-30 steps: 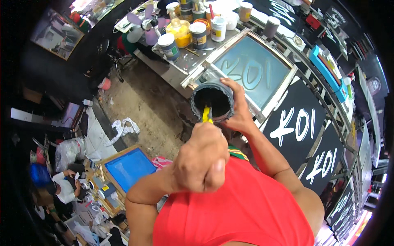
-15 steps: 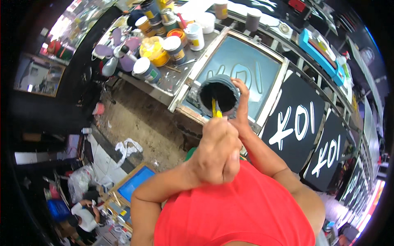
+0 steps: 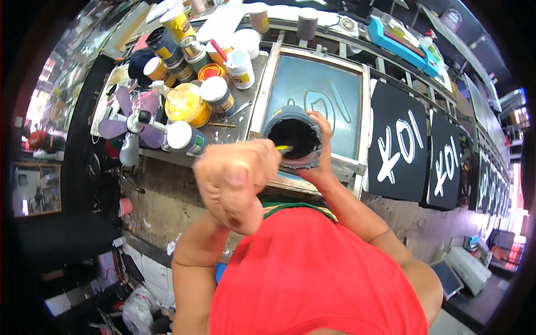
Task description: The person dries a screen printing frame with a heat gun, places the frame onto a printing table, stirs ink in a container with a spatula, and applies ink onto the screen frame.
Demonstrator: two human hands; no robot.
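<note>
Framed screen (image 3: 353, 125), one, blue-grey, lying flat: the landmark for all places. Dark tub (image 3: 288, 113), one, held over the screen's near edge, tilted, mouth toward the wearer; rim crusted, interior coated dark, fill level not readable. Right hand (image 3: 324, 149), grasping the tub's side, over the screen's near edge. Left hand (image 3: 234, 178), a clenched fist around a yellow tool (image 3: 284, 148), off the screen's near left corner; the tool's end sits at the tub's mouth. Hazards, as judged: drips on the screen's near edge, cause, the tub's tilt and loaded rim; tub twisting loose, cause, a one-handed hold against a hard scrape; spatter on the black panels (image 3: 391, 100), right of the screen, cause, the tool springing free of the wall; a knocked jar among the paint containers (image 3: 215, 89) on the desk (image 3: 237, 131), left of the screen, or a strike on the purple-bladed fan (image 3: 131, 123), farther left, cause, a wide outward swing of the fist.
</note>
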